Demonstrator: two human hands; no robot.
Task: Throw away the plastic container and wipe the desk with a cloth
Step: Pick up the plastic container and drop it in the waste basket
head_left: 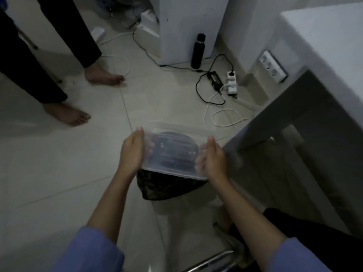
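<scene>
At lower centre of the frame, a clear plastic container (173,152) hovers directly over a dark-lined bin (167,186); the left hand (132,152) and right hand (213,160) grasp its short ends; best to lower it level, then release both sides together.

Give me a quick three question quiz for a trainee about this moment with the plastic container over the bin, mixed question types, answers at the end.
1. True or false: the plastic container is held by one hand only.
2. Multiple choice: directly below the container is A) a cardboard box, B) a dark-lined bin, C) a sink.
3. Short answer: what stands upright on the floor against the white cabinet?

Key
1. False: the left hand and right hand grip opposite ends.
2. B.
3. A black bottle.
</scene>
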